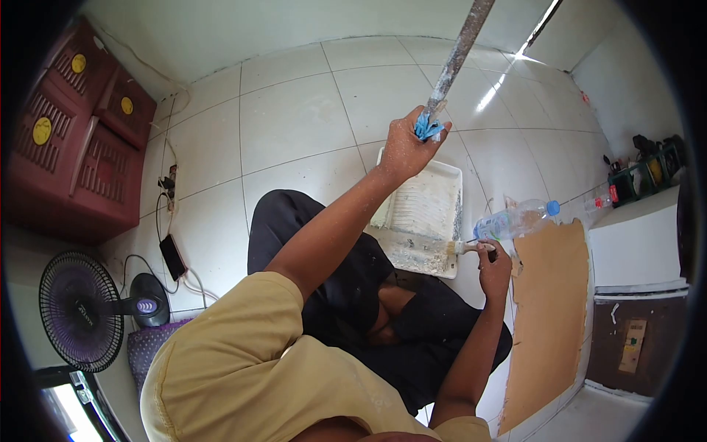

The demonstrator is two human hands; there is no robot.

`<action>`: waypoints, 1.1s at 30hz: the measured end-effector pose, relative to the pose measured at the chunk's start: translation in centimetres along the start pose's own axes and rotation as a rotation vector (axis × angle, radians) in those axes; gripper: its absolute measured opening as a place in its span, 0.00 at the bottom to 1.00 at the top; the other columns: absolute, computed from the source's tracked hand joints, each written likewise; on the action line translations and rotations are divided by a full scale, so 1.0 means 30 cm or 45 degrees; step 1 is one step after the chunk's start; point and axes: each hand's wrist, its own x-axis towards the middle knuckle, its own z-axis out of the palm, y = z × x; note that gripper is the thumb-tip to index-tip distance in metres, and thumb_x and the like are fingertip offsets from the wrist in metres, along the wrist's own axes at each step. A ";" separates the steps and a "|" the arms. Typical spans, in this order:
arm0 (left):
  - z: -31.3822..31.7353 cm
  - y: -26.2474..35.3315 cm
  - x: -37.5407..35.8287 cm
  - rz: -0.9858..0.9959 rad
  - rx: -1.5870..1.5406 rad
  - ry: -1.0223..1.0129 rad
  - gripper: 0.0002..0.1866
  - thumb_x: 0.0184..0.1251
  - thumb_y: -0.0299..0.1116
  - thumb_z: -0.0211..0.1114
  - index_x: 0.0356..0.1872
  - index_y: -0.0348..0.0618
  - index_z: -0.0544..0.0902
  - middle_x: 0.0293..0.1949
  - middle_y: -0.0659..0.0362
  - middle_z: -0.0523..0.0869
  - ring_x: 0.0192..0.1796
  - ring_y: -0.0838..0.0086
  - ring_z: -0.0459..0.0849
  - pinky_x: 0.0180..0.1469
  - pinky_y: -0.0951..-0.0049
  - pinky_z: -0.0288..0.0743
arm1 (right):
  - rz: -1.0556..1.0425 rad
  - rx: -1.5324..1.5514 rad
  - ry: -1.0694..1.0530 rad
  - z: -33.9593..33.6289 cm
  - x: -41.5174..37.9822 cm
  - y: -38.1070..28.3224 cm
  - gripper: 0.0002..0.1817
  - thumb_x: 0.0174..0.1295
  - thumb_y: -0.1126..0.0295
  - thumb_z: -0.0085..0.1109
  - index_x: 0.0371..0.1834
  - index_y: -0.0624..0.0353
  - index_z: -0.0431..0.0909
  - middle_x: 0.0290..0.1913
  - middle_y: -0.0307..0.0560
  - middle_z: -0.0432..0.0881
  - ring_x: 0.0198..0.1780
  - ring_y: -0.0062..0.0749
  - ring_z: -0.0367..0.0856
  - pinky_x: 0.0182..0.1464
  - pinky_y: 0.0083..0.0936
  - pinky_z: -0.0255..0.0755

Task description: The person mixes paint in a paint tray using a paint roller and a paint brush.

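1. The right hand (494, 267) is beside the tray's near right side. Its thumb and fingers pinch the handle of the brush (467, 248), whose head is over the tray's right rim.
2. The tray (426, 208) is on the floor (294, 110), just beyond the folded legs. It is smeared with pale, paint-like residue. Brushwork here would seem to want a light pinch well up the handle, with the bristles angled inward so that drips land in the tray.
3. The left hand (409, 151) is above the tray's far end. Its fingers are curled round the lower end of the pole (460, 59), at the blue wrap (427, 127); how tightly they press, I cannot tell. A firm, level grip should stop the long shaft from swinging, leaving the other wrist free for short, even strokes.
4. Right of the tray lies the bottle (515, 219), close to the brush hand, so the elbow is best held in. Beyond it, farther right, is the cardboard (549, 324).
5. Well left of the tray are the fan (82, 309) and the crates (81, 132).
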 end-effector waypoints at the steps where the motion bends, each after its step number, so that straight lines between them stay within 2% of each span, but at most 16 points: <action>1: 0.004 -0.011 0.001 0.003 0.011 0.008 0.14 0.72 0.39 0.76 0.40 0.37 0.83 0.19 0.62 0.77 0.25 0.80 0.70 0.30 0.69 0.72 | 0.007 0.002 0.007 -0.002 -0.001 -0.006 0.11 0.73 0.66 0.66 0.48 0.62 0.88 0.23 0.40 0.78 0.25 0.21 0.73 0.31 0.27 0.68; 7: 0.009 0.003 -0.001 0.004 0.016 0.035 0.15 0.72 0.38 0.76 0.36 0.38 0.81 0.21 0.64 0.78 0.26 0.81 0.71 0.32 0.69 0.73 | 0.081 0.129 -0.054 -0.031 0.009 -0.010 0.11 0.73 0.65 0.65 0.48 0.61 0.88 0.24 0.38 0.78 0.25 0.21 0.73 0.33 0.25 0.67; 11: 0.022 -0.029 -0.002 -0.019 -0.030 0.037 0.16 0.72 0.37 0.77 0.34 0.39 0.80 0.22 0.66 0.78 0.27 0.82 0.71 0.32 0.70 0.74 | 0.234 1.116 -0.222 -0.116 0.033 0.108 0.18 0.72 0.68 0.66 0.59 0.67 0.81 0.30 0.40 0.81 0.31 0.24 0.77 0.43 0.22 0.73; 12: 0.016 -0.024 -0.003 -0.022 -0.021 0.048 0.16 0.72 0.37 0.77 0.33 0.40 0.79 0.22 0.66 0.78 0.28 0.82 0.71 0.32 0.71 0.74 | 0.179 1.235 -0.241 -0.146 0.038 0.132 0.21 0.73 0.67 0.63 0.63 0.70 0.77 0.32 0.43 0.82 0.33 0.27 0.81 0.46 0.23 0.78; 13: 0.015 -0.016 -0.002 -0.023 -0.013 0.064 0.16 0.72 0.37 0.77 0.32 0.41 0.79 0.22 0.66 0.77 0.28 0.82 0.71 0.33 0.71 0.74 | 0.200 1.227 -0.214 -0.171 0.024 0.156 0.21 0.73 0.67 0.63 0.63 0.70 0.77 0.32 0.43 0.82 0.33 0.27 0.81 0.46 0.23 0.78; 16: 0.018 -0.025 -0.004 -0.005 -0.045 0.093 0.15 0.71 0.37 0.78 0.31 0.41 0.81 0.23 0.69 0.77 0.28 0.84 0.71 0.33 0.74 0.72 | -0.033 1.635 -0.191 -0.215 -0.001 0.153 0.23 0.76 0.65 0.58 0.65 0.73 0.76 0.38 0.54 0.88 0.41 0.34 0.88 0.52 0.26 0.81; 17: 0.017 -0.025 -0.002 -0.015 -0.058 0.080 0.15 0.71 0.37 0.78 0.31 0.41 0.81 0.23 0.69 0.77 0.28 0.84 0.71 0.33 0.74 0.72 | -0.022 1.626 -0.174 -0.222 0.000 0.150 0.23 0.76 0.65 0.58 0.65 0.73 0.76 0.38 0.54 0.88 0.41 0.34 0.88 0.52 0.26 0.81; 19: 0.015 -0.030 -0.002 0.023 0.010 0.062 0.18 0.73 0.40 0.77 0.30 0.43 0.78 0.21 0.66 0.78 0.28 0.83 0.72 0.32 0.71 0.73 | 0.144 1.135 -0.404 -0.215 0.006 0.127 0.23 0.76 0.64 0.58 0.64 0.73 0.78 0.41 0.56 0.89 0.40 0.36 0.89 0.53 0.28 0.81; 20: 0.019 -0.035 -0.003 0.033 -0.003 0.074 0.15 0.72 0.38 0.78 0.31 0.42 0.82 0.22 0.69 0.78 0.28 0.84 0.71 0.32 0.74 0.71 | 0.154 0.802 -0.464 -0.184 0.015 0.123 0.22 0.77 0.61 0.58 0.60 0.73 0.80 0.40 0.55 0.90 0.40 0.36 0.90 0.54 0.29 0.81; 21: 0.020 -0.027 -0.008 0.027 -0.013 0.072 0.15 0.72 0.38 0.78 0.31 0.42 0.82 0.22 0.69 0.78 0.28 0.84 0.71 0.32 0.74 0.71 | 0.161 0.794 -0.459 -0.159 0.025 0.158 0.22 0.77 0.61 0.58 0.60 0.73 0.80 0.40 0.55 0.90 0.40 0.36 0.90 0.54 0.29 0.81; 23: 0.010 -0.017 -0.011 0.050 0.071 0.084 0.16 0.73 0.40 0.77 0.31 0.41 0.83 0.22 0.69 0.78 0.27 0.84 0.71 0.31 0.74 0.70 | 0.385 0.143 -0.527 -0.103 0.035 0.195 0.21 0.79 0.61 0.56 0.57 0.73 0.82 0.38 0.53 0.90 0.41 0.35 0.91 0.55 0.29 0.81; 24: 0.006 -0.014 -0.016 0.047 0.070 0.084 0.16 0.73 0.40 0.77 0.31 0.41 0.83 0.22 0.69 0.78 0.27 0.84 0.71 0.31 0.74 0.70 | 0.249 0.231 -0.508 -0.099 0.029 0.197 0.20 0.81 0.62 0.53 0.55 0.73 0.82 0.36 0.51 0.91 0.42 0.34 0.92 0.54 0.30 0.81; 28: -0.021 0.006 -0.020 0.002 -0.074 0.198 0.18 0.74 0.43 0.76 0.32 0.40 0.84 0.20 0.69 0.78 0.25 0.84 0.71 0.30 0.75 0.68 | 0.259 0.389 -0.451 -0.077 0.068 0.189 0.19 0.82 0.64 0.52 0.56 0.73 0.82 0.37 0.52 0.91 0.42 0.36 0.91 0.56 0.30 0.81; 30: -0.038 0.032 -0.012 0.005 -0.134 0.243 0.18 0.74 0.44 0.76 0.33 0.40 0.84 0.20 0.69 0.78 0.24 0.84 0.72 0.29 0.76 0.68 | 0.315 0.776 -0.320 -0.059 0.073 0.187 0.18 0.80 0.66 0.53 0.58 0.72 0.81 0.45 0.55 0.90 0.48 0.37 0.91 0.59 0.33 0.82; 31: -0.041 0.042 -0.010 -0.019 -0.164 0.237 0.18 0.75 0.45 0.75 0.33 0.40 0.84 0.20 0.68 0.78 0.24 0.84 0.73 0.29 0.75 0.68 | 0.315 0.763 -0.341 -0.036 0.086 0.186 0.18 0.80 0.66 0.53 0.58 0.72 0.81 0.45 0.55 0.90 0.48 0.37 0.91 0.59 0.33 0.82; 33: -0.055 0.061 -0.007 -0.053 -0.190 0.249 0.18 0.75 0.46 0.75 0.34 0.40 0.84 0.20 0.68 0.79 0.24 0.84 0.73 0.29 0.75 0.68 | 0.427 1.448 0.026 0.020 0.104 0.115 0.19 0.81 0.66 0.54 0.62 0.71 0.79 0.55 0.57 0.88 0.55 0.38 0.88 0.61 0.37 0.82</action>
